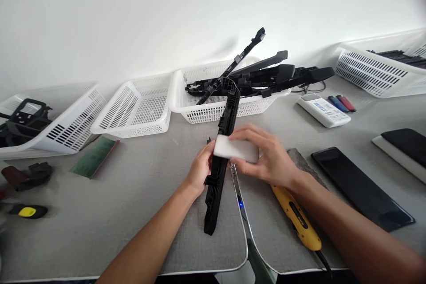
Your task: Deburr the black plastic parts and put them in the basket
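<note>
A long black plastic part [222,155] lies lengthwise over the grey table, its far end raised toward the baskets. My left hand [200,169] grips it at the middle from the left side. My right hand [266,157] is closed on a white block [237,148], which looks like a sponge or eraser, and presses it against the part's top edge. Both forearms reach in from the bottom edge.
Several white baskets [140,106] line the wall; the middle one [199,113] holds more black parts. A yellow tool [296,219] lies by my right wrist. A dark tablet [361,188], a white device [323,110], lighters [342,103] and a green strip [95,156] lie around.
</note>
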Demonstrator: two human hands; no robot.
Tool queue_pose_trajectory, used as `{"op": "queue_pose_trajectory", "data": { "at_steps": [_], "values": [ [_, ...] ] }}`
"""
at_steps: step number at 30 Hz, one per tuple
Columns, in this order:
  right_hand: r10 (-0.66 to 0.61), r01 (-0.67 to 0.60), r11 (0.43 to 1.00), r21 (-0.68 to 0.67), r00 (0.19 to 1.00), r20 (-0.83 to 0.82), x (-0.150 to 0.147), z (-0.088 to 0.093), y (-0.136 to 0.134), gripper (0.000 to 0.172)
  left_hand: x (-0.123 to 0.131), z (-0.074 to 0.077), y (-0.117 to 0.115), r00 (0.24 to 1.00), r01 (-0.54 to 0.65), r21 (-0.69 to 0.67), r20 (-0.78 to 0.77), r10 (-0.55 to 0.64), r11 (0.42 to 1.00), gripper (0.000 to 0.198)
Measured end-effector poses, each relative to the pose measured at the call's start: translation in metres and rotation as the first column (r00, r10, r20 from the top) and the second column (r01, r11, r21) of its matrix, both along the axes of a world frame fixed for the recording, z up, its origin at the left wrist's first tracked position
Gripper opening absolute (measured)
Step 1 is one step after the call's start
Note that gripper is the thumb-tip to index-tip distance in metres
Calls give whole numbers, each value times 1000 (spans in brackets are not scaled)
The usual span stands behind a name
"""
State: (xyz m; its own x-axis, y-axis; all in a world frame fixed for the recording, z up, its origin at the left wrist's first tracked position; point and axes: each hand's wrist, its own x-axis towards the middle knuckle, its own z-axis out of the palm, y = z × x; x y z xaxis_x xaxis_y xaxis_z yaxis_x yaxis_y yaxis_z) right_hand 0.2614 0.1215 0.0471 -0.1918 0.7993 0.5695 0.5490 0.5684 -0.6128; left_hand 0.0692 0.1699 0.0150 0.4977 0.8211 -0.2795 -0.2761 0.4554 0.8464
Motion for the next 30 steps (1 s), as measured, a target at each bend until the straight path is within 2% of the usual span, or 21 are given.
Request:
{"op": "queue_pose_trajectory", "data": {
  "at_steps": [2,4,7,9,11,13,17,22,26,30],
  "values": [
    [75,-73,996,-41,996,39,-4,-2,-1,31,-1,0,1,999,-38,-58,0,38,998,54],
    [66,-62,997,-55,996,62,-5,-4,-1,31,-2,0,2,1000,1,-51,-4,-2,999,61],
    [-37,38,999,-32,998,50,1,-7,3,33,-3,3,1,992,125,79,-13,-124,989,69],
    [-127,127,992,-5,992,24,6,-7,6,33,-3,6,0,978,208,175,-58,-200,962,61],
    [-194,194,981,24,981,1,9,-8,7,31,-3,9,-3,969,239,227,-111,-219,944,49],
    [-197,197,979,45,980,-2,8,-8,7,30,-2,11,-5,969,226,243,-153,-193,943,44],
    [-116,114,992,54,993,29,5,-10,6,32,-1,13,-7,968,212,250,-189,-167,945,49],
    [-192,189,978,84,981,30,5,-10,7,32,2,11,-7,978,177,246,-153,-142,953,50],
    [-160,155,984,86,985,58,6,-10,7,32,2,8,-7,984,144,279,-138,-109,950,57],
    [-217,212,970,116,975,40,7,-10,8,30,2,6,-6,988,140,317,-108,-111,938,59]
  ]
}}
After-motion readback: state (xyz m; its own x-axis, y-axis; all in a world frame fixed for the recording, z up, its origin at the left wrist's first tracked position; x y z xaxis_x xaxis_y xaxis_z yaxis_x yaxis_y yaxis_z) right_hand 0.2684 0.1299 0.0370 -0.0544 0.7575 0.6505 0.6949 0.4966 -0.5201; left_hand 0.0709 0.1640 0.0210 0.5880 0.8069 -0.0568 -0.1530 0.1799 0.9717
